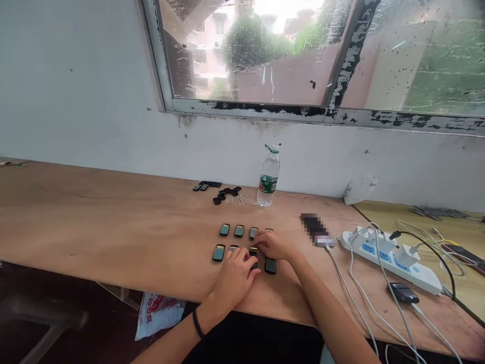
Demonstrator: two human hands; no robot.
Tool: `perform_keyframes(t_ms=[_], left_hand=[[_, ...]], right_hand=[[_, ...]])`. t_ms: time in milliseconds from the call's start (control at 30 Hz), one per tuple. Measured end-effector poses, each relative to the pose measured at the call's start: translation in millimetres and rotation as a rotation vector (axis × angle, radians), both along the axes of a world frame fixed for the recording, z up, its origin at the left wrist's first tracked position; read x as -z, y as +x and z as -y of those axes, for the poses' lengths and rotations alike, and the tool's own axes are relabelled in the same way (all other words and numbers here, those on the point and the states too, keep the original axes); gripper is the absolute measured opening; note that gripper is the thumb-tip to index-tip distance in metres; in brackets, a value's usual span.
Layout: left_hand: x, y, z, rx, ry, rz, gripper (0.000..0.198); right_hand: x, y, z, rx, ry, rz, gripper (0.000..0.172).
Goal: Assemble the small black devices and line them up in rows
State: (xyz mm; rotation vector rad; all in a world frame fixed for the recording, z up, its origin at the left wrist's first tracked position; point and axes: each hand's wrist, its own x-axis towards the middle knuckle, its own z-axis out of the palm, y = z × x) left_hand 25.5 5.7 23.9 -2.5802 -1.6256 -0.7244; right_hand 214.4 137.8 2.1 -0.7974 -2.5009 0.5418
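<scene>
Fingers of the left hand (234, 277) are set slightly apart at a small device (253, 261) in the near row; those of the right hand (276, 246) are bunched at its far edge. Whether either grips cannot be told. Behind, a bottle (269, 183) is stood on the table (113, 217).

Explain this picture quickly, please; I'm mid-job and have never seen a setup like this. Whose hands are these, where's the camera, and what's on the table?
There is no machine here: one person works with a bare left hand and right hand. The only camera is worn on their head, looking forward and down.

On the wooden table, small dark-rimmed devices lie in two rows, some partly covered by the hands. Behind them are small black parts and a water bottle; a white power strip lies to the right.

Both hands' fingers meet around the near row; whether they grip anything is too small to tell.
</scene>
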Motion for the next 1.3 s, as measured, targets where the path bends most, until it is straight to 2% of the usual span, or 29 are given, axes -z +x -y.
perform_keyframes(t_ms=[167, 333, 500, 733, 933, 1067, 1300], left_hand=[[3.9, -4.9, -3.8, 0.017, -0.028, 0.038, 0.008], [4.8, -10.1, -10.9, 0.029, -0.041, 0.082, 0.006], [3.1, -15.3, -19.2, 0.047, -0.099, 0.074, 0.014], [3.6, -18.2, -25.0, 0.051, -0.119, 0.094, 0.011], [6.8, -17.0, -27.2, 0.031, -0.095, 0.075, 0.010], [9.2, -16.7, -27.4, 0.032, -0.072, 0.077, 0.012], [12.3, -15.9, -28.9, 0.029, -0.042, 0.110, 0.004]], right_hand=[[-4.9, 2.2, 6.6, 0.001, -0.030, 0.005, 0.026], [-9.2, 4.2, 7.2, 0.021, -0.061, 0.000, 0.020], [-16.7, 2.4, 15.6, 0.043, -0.058, 0.017, 0.025], [-18.6, 0.6, 17.7, 0.068, -0.087, -0.094, 0.027], [-18.5, 0.7, 17.7, 0.039, -0.268, -0.178, 0.014], [-16.8, -1.1, 17.7, 0.028, -0.339, -0.216, 0.020], [-12.8, -3.1, 16.9, 0.056, -0.274, -0.161, 0.012]])
